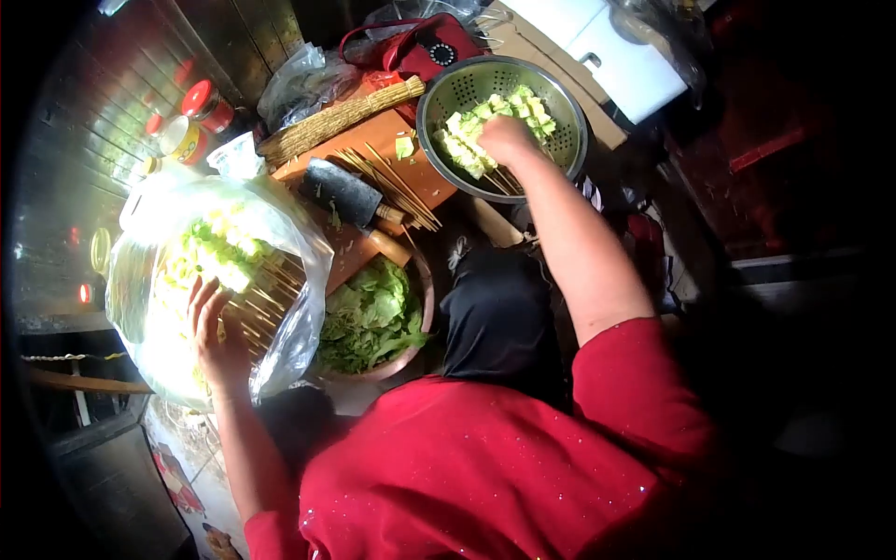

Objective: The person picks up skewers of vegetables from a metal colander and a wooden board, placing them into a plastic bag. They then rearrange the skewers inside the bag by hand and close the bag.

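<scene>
My right hand (509,142) is curled over skewers of chopped leafy greens (469,151) inside a metal colander (571,101). Its fingertips are hidden among the greens, while bare stick ends stand out below the hand. On the left, my left hand (217,334) reaches into a large clear plastic bag (303,313), fingers apart. It rests against a pile of similar skewers (266,294), their leafy ends upward and their sticks pointing right. Glare washes out part of the bag.
An orange cutting board (431,177) holds a cleaver (341,191), loose bamboo sticks (397,187) and a rolled straw mat (341,119). Below it sits a basin of loose leaves (373,322). Red-lidded jars (207,105) stand at left; a red bag (439,47) lies behind.
</scene>
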A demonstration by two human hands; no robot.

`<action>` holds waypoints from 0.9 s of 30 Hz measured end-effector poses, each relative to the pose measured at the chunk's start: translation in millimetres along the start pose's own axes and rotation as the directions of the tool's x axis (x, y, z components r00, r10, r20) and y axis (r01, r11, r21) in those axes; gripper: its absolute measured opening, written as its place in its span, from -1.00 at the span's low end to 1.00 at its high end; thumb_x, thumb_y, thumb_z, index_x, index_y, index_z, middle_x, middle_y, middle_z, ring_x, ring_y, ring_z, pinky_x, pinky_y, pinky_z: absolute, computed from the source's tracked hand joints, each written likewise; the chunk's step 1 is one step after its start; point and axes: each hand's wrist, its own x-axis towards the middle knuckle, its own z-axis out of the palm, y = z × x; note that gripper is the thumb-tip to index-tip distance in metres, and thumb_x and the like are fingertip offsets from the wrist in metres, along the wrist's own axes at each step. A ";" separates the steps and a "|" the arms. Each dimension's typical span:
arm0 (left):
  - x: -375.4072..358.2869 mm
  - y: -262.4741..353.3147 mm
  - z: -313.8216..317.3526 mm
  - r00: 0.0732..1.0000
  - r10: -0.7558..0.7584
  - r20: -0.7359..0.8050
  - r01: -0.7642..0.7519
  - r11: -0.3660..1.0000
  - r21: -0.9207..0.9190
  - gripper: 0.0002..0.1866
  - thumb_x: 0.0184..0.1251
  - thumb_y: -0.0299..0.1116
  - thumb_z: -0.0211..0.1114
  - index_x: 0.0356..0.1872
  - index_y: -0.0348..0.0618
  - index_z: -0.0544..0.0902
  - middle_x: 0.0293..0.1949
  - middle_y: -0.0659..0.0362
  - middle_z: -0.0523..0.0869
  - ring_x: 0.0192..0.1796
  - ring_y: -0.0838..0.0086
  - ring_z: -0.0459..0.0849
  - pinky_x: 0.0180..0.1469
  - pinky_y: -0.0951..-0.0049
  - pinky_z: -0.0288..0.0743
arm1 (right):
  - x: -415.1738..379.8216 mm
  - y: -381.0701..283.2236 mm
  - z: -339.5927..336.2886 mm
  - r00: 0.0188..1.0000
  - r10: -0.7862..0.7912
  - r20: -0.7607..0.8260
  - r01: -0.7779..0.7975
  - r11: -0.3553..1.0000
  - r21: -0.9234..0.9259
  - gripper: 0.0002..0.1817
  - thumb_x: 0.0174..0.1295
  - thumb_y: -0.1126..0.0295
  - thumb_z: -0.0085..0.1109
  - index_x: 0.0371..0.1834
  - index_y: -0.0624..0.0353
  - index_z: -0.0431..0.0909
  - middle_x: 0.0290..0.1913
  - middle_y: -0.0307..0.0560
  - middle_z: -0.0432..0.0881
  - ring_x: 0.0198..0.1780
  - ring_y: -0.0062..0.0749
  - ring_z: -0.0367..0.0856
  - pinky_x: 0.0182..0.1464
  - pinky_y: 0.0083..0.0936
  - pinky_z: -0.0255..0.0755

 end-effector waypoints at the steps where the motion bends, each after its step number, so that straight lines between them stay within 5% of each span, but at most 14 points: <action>1: -5.2 2.0 -4.2 0.999 -0.031 0.008 0.031 1.000 0.004 -0.75 0.11 -0.64 0.05 -0.20 -0.22 0.59 0.04 0.00 0.61 0.27 0.09 0.44 0.32 0.14 0.23 | 7.3 31.7 24.8 0.986 0.165 -0.023 -0.164 0.984 0.065 -0.63 0.11 0.22 -0.02 -0.21 0.24 0.65 -0.08 0.16 0.63 -0.04 -0.01 0.61 0.03 -0.33 0.48; 2: -7.4 1.3 -5.7 0.999 -0.040 0.007 0.040 0.999 0.007 -0.75 0.11 -0.64 0.05 -0.20 -0.22 0.59 0.04 0.00 0.61 0.27 0.09 0.44 0.32 0.14 0.23 | 10.3 52.5 39.8 0.945 0.326 -0.033 -0.319 0.938 0.135 -0.62 0.10 0.22 -0.01 -0.20 0.26 0.64 -0.06 0.21 0.62 -0.01 0.01 0.60 0.05 -0.31 0.46; 4: -10.8 -2.4 -8.6 0.996 -0.026 -0.088 0.024 0.999 -0.026 -0.77 0.13 -0.68 0.07 -0.22 -0.22 0.58 0.02 0.01 0.62 0.24 0.12 0.47 0.30 0.16 0.26 | -20.4 51.0 30.8 0.922 0.385 0.021 -0.383 0.909 0.165 -0.59 0.07 0.25 0.03 -0.11 0.30 0.60 0.00 0.30 0.57 0.05 0.07 0.57 0.11 -0.27 0.44; 6: -12.8 -8.0 -7.5 0.993 -0.031 -0.116 0.030 0.999 -0.013 -0.76 0.12 -0.73 0.09 -0.23 -0.23 0.58 0.00 0.00 0.62 0.21 0.13 0.50 0.28 0.19 0.29 | 17.6 93.9 86.8 0.917 0.385 0.101 -0.391 0.919 0.047 -0.55 0.05 0.29 0.06 0.01 0.29 0.54 0.05 0.32 0.54 0.10 0.10 0.53 0.15 -0.24 0.41; 7: -12.9 -9.7 -7.1 0.992 -0.037 -0.117 0.032 0.999 -0.041 -0.76 0.12 -0.74 0.09 -0.23 -0.23 0.58 0.00 -0.01 0.62 0.21 0.12 0.50 0.28 0.19 0.30 | 3.2 81.4 83.1 0.902 0.431 0.021 -0.430 0.893 0.135 -0.52 0.03 0.31 0.09 0.06 0.28 0.51 0.08 0.30 0.53 0.13 0.10 0.51 0.17 -0.20 0.40; 8: -13.3 -12.0 -7.0 0.992 -0.045 -0.122 0.037 0.997 -0.064 -0.75 0.11 -0.75 0.08 -0.23 -0.24 0.57 -0.01 -0.02 0.63 0.20 0.12 0.51 0.27 0.20 0.30 | 1.1 77.9 89.7 0.911 0.403 -0.082 -0.400 0.915 0.053 -0.52 0.04 0.29 0.09 0.06 0.26 0.51 0.08 0.28 0.54 0.14 0.08 0.52 0.17 -0.19 0.39; 10: -14.4 -10.5 -4.1 0.987 -0.109 -0.116 0.096 0.989 -0.112 -0.76 0.10 -0.76 0.07 -0.26 -0.25 0.58 -0.02 -0.02 0.63 0.19 0.13 0.51 0.26 0.21 0.31 | 5.5 69.6 86.4 0.896 0.435 0.090 -0.434 0.900 -0.037 -0.63 0.08 0.30 0.07 -0.06 0.23 0.60 0.03 0.25 0.57 0.08 0.07 0.56 0.12 -0.18 0.44; 11: -13.5 -9.2 -5.1 0.992 -0.098 -0.084 0.093 0.994 -0.065 -0.75 0.08 -0.75 0.08 -0.27 -0.24 0.59 -0.02 -0.01 0.63 0.20 0.14 0.51 0.26 0.21 0.32 | 25.0 95.9 118.8 0.909 0.417 0.002 -0.417 0.909 0.009 -0.68 0.10 0.31 0.06 -0.13 0.22 0.63 0.01 0.25 0.58 0.06 0.07 0.58 0.09 -0.17 0.46; 16: -9.9 -13.8 2.2 0.982 -0.174 -0.076 0.161 0.975 -0.150 -0.83 0.13 -0.63 0.14 -0.30 -0.17 0.62 -0.05 0.00 0.62 0.19 0.08 0.48 0.23 0.18 0.34 | 14.9 93.9 108.2 0.913 0.407 -0.036 -0.408 0.912 -0.032 -0.68 0.21 0.36 -0.03 -0.02 0.21 0.55 0.03 0.27 0.56 0.09 0.13 0.54 0.08 -0.14 0.44; 21: 14.2 -14.8 4.0 0.994 -0.104 -0.025 0.104 0.995 0.007 -0.72 0.05 -0.53 0.24 -0.15 -0.09 0.64 0.03 0.05 0.59 0.23 0.09 0.43 0.26 0.13 0.32 | 0.5 90.9 86.3 0.938 0.324 -0.123 -0.333 0.941 -0.066 -0.67 0.30 0.36 -0.17 0.01 0.27 0.47 0.04 0.20 0.57 0.10 0.09 0.53 0.05 -0.08 0.44; 24: 25.9 -20.5 11.9 0.980 -0.159 0.122 0.122 0.955 0.272 -0.66 0.12 -0.30 0.27 -0.03 -0.01 0.61 0.15 0.09 0.51 0.34 0.18 0.30 0.38 0.11 0.09 | -3.9 99.0 79.3 0.949 0.222 -0.223 -0.239 0.969 -0.054 -0.71 0.33 0.31 -0.16 -0.08 0.26 0.47 -0.19 0.13 0.64 -0.17 -0.03 0.64 -0.18 -0.18 0.51; 25: 24.1 -30.5 18.3 0.974 -0.178 0.141 0.123 0.936 0.330 -0.63 0.14 -0.21 0.26 0.00 0.00 0.60 0.17 0.12 0.50 0.35 0.24 0.28 0.39 0.12 0.02 | 5.1 122.0 88.3 0.977 0.201 -0.070 -0.140 0.853 0.503 -0.74 0.32 0.30 -0.12 -0.13 0.24 0.47 -0.33 0.04 0.60 -0.34 -0.17 0.60 -0.30 -0.30 0.48; 26: 22.0 -35.9 21.4 0.974 -0.181 0.134 0.129 0.936 0.327 -0.63 0.14 -0.21 0.26 0.00 0.00 0.60 0.17 0.12 0.50 0.35 0.24 0.28 0.39 0.12 0.02 | 8.4 133.9 91.1 0.994 0.094 0.048 -0.084 0.436 0.896 -0.77 0.32 0.30 -0.08 -0.19 0.23 0.47 -0.46 -0.05 0.56 -0.51 -0.30 0.56 -0.41 -0.42 0.46; 27: 19.3 -40.1 24.1 0.982 -0.163 0.098 0.124 0.940 0.319 -0.65 0.13 -0.25 0.27 -0.02 0.00 0.60 0.16 0.11 0.51 0.32 0.24 0.33 0.38 0.13 0.07 | -22.6 85.4 60.8 0.973 0.228 -0.032 -0.105 0.561 0.821 -0.80 0.34 0.33 -0.08 -0.22 0.23 0.47 -0.58 -0.21 0.44 -0.66 -0.53 0.38 -0.51 -0.62 0.36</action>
